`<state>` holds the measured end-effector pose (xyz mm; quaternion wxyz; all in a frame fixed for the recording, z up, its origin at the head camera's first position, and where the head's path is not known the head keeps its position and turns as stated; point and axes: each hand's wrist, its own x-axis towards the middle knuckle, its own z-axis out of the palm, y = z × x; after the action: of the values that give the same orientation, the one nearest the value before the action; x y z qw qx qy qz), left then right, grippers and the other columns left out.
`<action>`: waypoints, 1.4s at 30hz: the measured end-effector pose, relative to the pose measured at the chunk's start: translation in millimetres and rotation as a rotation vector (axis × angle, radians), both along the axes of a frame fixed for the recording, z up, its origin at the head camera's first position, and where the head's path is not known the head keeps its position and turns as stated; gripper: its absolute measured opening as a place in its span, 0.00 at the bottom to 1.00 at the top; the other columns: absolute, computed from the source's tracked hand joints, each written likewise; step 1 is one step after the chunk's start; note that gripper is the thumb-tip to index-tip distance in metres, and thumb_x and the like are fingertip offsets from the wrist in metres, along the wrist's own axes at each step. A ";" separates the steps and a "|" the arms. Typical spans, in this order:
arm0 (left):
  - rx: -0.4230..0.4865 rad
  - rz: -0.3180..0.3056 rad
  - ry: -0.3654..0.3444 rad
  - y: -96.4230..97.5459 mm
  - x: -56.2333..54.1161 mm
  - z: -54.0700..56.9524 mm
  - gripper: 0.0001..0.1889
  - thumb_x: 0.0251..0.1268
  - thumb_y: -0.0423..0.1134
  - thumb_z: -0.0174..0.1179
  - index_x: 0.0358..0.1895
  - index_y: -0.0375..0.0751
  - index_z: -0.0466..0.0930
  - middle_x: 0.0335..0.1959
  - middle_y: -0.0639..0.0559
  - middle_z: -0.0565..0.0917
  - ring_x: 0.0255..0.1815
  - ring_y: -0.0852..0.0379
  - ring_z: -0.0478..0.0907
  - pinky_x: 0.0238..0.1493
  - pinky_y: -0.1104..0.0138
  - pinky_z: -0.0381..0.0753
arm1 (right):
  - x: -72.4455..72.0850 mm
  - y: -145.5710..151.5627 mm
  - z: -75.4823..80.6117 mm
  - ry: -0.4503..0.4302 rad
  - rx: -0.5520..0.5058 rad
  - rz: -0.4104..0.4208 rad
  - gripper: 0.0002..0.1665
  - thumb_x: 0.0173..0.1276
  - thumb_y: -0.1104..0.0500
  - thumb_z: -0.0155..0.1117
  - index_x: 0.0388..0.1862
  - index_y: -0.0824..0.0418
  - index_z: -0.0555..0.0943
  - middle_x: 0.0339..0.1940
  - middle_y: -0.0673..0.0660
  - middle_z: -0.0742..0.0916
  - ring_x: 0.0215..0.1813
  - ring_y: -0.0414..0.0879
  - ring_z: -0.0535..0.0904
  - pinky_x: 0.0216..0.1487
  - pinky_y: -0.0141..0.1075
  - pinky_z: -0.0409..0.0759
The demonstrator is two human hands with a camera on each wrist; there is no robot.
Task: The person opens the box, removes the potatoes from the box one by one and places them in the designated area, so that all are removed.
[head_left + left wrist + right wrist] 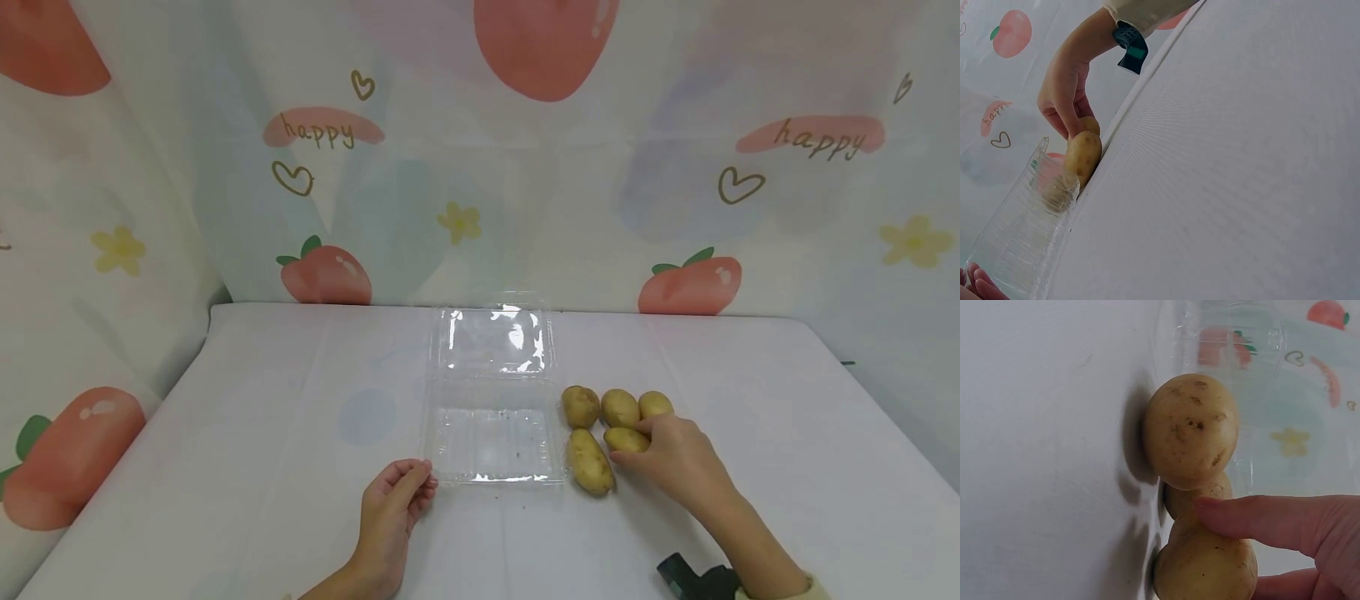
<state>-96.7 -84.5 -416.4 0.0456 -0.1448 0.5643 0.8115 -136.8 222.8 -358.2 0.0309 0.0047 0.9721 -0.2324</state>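
A clear plastic container lies with its lid folded back toward the wall. My left hand pinches the container's near left corner between thumb and fingers; only fingertips show in the left wrist view. To the right of the container several potatoes lie close together, one of them long and nearest me. My right hand grips a small potato in the front row, thumb on its near side and fingers partly hidden behind. In the right wrist view the thumb presses near a potato.
A white cloth covers the table. Behind it hangs a patterned curtain with fruit and hearts. A dark strap sits by the right wrist. Small dark crumbs lie near the container's front edge.
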 end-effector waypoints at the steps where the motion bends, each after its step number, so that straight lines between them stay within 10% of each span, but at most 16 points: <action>1: 0.000 0.000 -0.001 0.0 0.0 0.0 0.09 0.62 0.36 0.57 0.38 0.33 0.72 0.31 0.48 0.77 0.31 0.58 0.74 0.35 0.72 0.75 | -0.2 0.0 -0.6 -0.002 -0.002 0.001 0.35 0.48 0.50 0.73 0.43 0.78 0.77 0.33 0.62 0.83 0.28 0.47 0.70 0.23 0.37 0.66; 42: -0.018 0.002 -0.008 0.3 -0.8 0.1 0.10 0.62 0.38 0.57 0.38 0.33 0.72 0.31 0.48 0.77 0.32 0.58 0.74 0.35 0.72 0.75 | 0.4 -1.5 -10.1 -0.008 0.010 -0.042 0.21 0.47 0.49 0.72 0.18 0.62 0.72 0.13 0.49 0.67 0.18 0.43 0.62 0.18 0.34 0.59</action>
<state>-97.4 -84.3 -416.3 0.0457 -0.1492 0.5714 0.8057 -136.4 221.3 -368.3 0.0299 0.0260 0.9729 -0.2279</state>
